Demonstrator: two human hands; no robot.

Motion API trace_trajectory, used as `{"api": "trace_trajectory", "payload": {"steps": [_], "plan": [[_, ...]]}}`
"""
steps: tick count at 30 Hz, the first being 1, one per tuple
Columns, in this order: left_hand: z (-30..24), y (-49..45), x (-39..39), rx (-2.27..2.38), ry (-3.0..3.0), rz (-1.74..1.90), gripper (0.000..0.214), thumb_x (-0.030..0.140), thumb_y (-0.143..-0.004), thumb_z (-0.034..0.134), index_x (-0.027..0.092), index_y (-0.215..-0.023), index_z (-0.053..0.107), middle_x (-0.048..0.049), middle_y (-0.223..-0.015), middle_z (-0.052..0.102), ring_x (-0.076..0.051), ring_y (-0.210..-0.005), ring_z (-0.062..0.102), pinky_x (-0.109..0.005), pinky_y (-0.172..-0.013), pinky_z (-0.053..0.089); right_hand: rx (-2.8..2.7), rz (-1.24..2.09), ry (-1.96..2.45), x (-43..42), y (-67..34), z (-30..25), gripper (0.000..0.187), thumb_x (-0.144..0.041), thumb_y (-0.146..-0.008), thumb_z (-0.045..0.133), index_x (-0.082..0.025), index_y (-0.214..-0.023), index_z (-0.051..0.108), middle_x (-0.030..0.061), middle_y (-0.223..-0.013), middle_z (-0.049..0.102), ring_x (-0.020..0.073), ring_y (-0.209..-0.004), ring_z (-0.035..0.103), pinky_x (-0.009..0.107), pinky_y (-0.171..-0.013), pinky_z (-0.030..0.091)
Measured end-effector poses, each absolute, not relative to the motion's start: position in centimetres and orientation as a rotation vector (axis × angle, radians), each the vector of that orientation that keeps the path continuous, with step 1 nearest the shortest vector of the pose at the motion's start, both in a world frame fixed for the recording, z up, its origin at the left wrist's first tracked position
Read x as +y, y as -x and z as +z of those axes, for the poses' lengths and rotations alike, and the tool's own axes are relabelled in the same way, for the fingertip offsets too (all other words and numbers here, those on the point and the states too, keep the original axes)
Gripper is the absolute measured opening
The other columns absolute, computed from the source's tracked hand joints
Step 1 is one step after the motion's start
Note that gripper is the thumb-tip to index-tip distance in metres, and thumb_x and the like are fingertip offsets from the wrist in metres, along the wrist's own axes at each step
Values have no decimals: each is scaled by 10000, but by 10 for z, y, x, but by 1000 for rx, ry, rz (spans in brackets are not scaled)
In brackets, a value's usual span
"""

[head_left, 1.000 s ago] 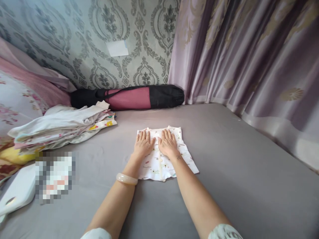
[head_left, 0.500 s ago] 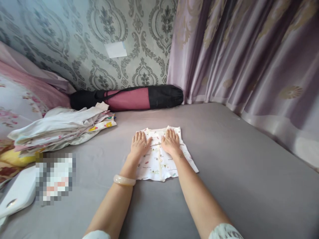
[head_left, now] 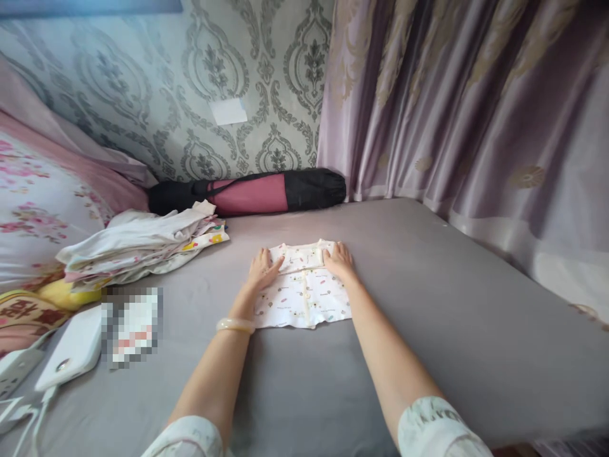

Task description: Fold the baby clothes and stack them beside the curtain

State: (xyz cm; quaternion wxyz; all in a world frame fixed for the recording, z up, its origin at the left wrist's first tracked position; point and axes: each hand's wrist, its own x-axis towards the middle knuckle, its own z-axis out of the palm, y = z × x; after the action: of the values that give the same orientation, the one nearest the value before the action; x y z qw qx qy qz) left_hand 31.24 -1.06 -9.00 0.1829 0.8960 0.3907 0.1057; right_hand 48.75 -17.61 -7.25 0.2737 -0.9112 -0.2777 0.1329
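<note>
A small white button-front baby shirt (head_left: 291, 301) with a sparse coloured print lies folded on the grey bedsheet. Its upper part shows as a separate layer over the rest, with a short row of buttons down the middle. At the upper left edge of the shirt rests my left hand (head_left: 264, 270), fingers stretched out and thumb lying over the cloth. My right hand (head_left: 339, 261) lies against the upper right edge in the same way, its thumb on the fabric. Neither hand visibly grips the cloth. My right forearm covers part of the shirt's right edge.
A pile of folded clothes (head_left: 147, 244) is to the left, near a floral pillow (head_left: 38, 203). A white power bank (head_left: 76, 346) with cables and a power strip (head_left: 19, 371) lie at lower left. A black-and-red long bag (head_left: 257, 193) lies along the wall; curtains (head_left: 404, 101) hang right.
My hands have moved apart, from the top of the shirt out to its two side edges. The whole view has shifted slightly, showing more of the left side.
</note>
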Motion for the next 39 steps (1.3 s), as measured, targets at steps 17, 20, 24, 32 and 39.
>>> {"api": "trace_trajectory", "payload": {"steps": [17,20,24,32,39], "plan": [[-59,-208,-78,1197,-2383,104,345,499,-663,644,202,-535,525,-6,-516,500,-186,-623,532,-257,-543,338,-700,677,2170,-319,-453,-57,512,-263,-850,582,-93,-1321,476,25,-740,660,101,-493,564,173,-404,382],[-62,-202,-85,1164,-2200,224,327,502,-672,633,185,-676,549,21,-549,509,-150,-557,511,-241,-512,345,-817,630,2109,-327,-449,-58,533,-228,-830,566,-177,-1349,457,-50,-637,594,93,-504,560,157,-437,374],[-58,-197,-95,936,-1891,355,585,525,-657,658,188,-1117,530,56,-640,531,-118,-543,515,-223,-517,403,-981,686,2009,-336,-454,-60,335,-223,-830,492,-182,-1119,655,-43,-618,558,104,-561,566,181,-504,395],[-47,-183,-95,657,-2039,327,425,354,-751,569,164,-1127,630,-9,-802,555,-121,-667,494,-239,-609,432,-1545,291,2117,-343,-456,-58,489,-67,-743,471,-208,-1185,622,43,-1023,616,145,-830,575,245,-765,445],[-70,-183,-86,454,-2715,573,335,196,-827,458,192,-1130,600,-78,-1014,512,-186,-884,531,-341,-828,483,-1677,-216,2274,-335,-449,-55,275,-173,-911,453,-244,-1025,694,67,-1009,594,192,-956,549,266,-786,433]]}}
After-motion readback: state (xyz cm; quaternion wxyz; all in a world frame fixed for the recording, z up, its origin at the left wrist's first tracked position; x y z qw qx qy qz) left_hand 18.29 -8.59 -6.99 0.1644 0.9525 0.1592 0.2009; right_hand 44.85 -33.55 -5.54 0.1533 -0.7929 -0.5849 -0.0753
